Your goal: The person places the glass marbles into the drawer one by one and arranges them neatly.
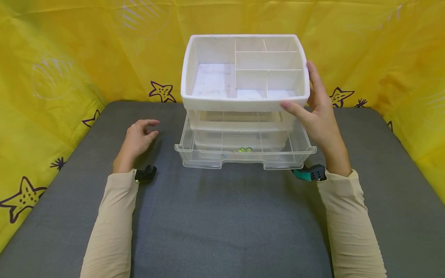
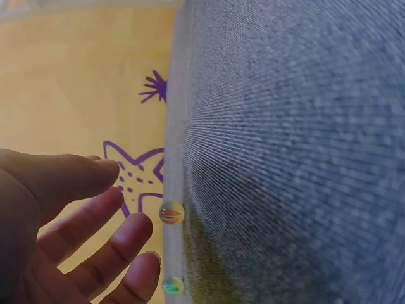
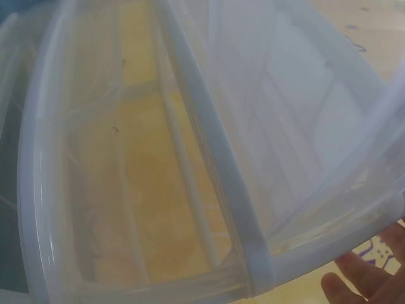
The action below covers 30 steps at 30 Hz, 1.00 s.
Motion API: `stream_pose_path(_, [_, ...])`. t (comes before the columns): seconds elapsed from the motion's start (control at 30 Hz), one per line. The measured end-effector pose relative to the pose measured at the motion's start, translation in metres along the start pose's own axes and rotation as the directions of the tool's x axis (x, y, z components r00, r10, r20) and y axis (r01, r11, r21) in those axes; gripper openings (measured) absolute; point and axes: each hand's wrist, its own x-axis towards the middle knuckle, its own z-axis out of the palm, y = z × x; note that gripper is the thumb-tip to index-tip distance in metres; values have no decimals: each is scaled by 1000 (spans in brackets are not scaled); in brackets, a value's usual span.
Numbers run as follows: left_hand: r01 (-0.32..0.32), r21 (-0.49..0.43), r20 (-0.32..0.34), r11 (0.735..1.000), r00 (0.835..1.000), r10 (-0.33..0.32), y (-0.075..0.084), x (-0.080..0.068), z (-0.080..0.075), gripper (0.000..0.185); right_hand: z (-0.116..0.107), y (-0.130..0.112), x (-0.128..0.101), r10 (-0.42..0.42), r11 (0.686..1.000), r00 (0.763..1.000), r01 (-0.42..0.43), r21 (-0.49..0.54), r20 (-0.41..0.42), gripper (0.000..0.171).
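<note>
Grasps the white organizer (image 1: 243,103) at its right front corner with the right hand (image 1: 321,119), thumb on the front wall of the top tray (image 1: 212,81), other fingers along the outside of the right wall. Holds the left hand (image 1: 135,141) released and well apart from the right one, fingers loosely bent and turned toward the organizer, gripping nothing. Has it toward the back left corner of the table (image 1: 222,216); cannot tell whether touching the surface or just above.

Has the organizer near the middle of the table's back edge, with six compartments in the top tray: a large one at the left, two small ones at the back right, a wide one in front of those, two more along the front right. Shows a clear drawer (image 1: 198,158) standing open at the front, beneath the white tiers, with two yellow-green marbles (image 1: 241,150) side by side near its middle.

Shows also, in the left wrist view, an orange-streaked marble (image 2: 171,213) and a green marble (image 2: 173,285) along the line of the table's far edge, near the left fingertips; cannot tell whether touching them. Has a yellow curtain (image 1: 87,46) with starfish drawings beyond the back edge and both side edges. Wears light sleeves (image 1: 114,216)
</note>
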Motion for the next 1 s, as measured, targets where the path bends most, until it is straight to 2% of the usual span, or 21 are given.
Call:
stream_pose_path(0.4, [2, 29, 30, 1000, 1000, -3, -9, 0, 3, 37, 0, -1, 0, 10, 1000, 1000, -10, -13, -1, 87])
stream_pose_path(0.73, [6, 61, 90, 998, 996, -11, -12, 1, 3, 41, 0, 0, 0, -1, 1000, 1000, 1, 12, 1, 87])
stream_pose_path(1.0, [18, 103, 150, 995, 988, -33, -12, 2, 2, 37, 0, 1, 0, -1, 999, 1000, 1, 37, 4, 88])
